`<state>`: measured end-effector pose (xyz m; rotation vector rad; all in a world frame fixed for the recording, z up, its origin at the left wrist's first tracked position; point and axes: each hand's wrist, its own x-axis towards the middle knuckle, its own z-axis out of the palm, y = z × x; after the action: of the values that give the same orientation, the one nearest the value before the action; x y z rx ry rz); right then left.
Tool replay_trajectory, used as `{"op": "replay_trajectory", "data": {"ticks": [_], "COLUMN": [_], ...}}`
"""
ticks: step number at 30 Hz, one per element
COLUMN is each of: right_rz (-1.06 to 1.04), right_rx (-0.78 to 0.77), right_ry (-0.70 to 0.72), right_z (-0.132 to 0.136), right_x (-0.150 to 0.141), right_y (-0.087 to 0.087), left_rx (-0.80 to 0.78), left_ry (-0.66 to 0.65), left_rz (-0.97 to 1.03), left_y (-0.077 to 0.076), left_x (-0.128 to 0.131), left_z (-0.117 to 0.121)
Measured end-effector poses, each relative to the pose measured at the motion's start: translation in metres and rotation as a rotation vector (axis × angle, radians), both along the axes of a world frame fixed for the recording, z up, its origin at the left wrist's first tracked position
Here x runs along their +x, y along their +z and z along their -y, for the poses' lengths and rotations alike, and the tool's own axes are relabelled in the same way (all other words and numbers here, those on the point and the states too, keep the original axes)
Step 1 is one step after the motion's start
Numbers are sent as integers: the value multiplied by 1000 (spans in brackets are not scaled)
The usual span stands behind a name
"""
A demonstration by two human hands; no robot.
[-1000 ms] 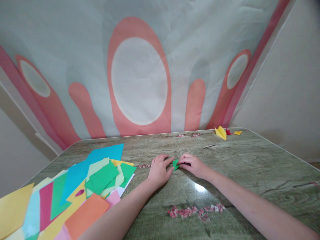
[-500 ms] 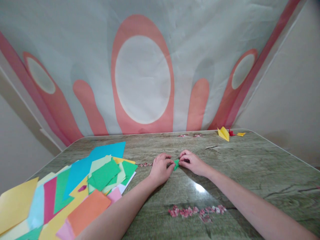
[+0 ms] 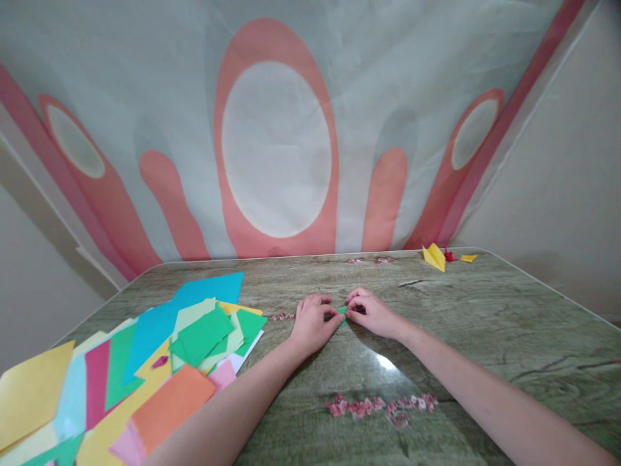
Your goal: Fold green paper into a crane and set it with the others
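Note:
A small piece of folded green paper [image 3: 342,315] is held between my two hands, just above or on the wood-patterned table [image 3: 301,408]. My left hand [image 3: 314,323] pinches its left side with thumb and fingertips. From the other side, my right hand [image 3: 367,313] grips the paper between thumb and curled fingers. Most of the piece is hidden by the fingertips, so its exact folded shape cannot be made out.
Loose sheets of coloured paper spread over the table's left side, among them a blue sheet [image 3: 208,289], a green sheet [image 3: 201,336] and an orange sheet [image 3: 172,404]. A folded yellow paper [image 3: 434,257] and a small red piece [image 3: 450,256] lie at the back right.
My hands have drawn slightly closer together on the green paper, and less of it shows between the fingers. The sheets stay where they were.

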<state>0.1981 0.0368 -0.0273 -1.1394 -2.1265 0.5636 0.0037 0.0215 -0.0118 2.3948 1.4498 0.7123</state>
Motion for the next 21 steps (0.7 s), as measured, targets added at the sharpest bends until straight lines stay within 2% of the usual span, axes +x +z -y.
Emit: {"op": "replay_trajectory", "data": {"ticks": [21], "right_rz": [-16], "right_rx": [8], "right_ry": [-43], "right_z": [3], "right_x": [-4], "right_y": [1], "left_rx": [-42], "left_ry": [-18], "left_rz": [-13], "left_y": [6], "left_x": [0], "left_z": [-4]}}
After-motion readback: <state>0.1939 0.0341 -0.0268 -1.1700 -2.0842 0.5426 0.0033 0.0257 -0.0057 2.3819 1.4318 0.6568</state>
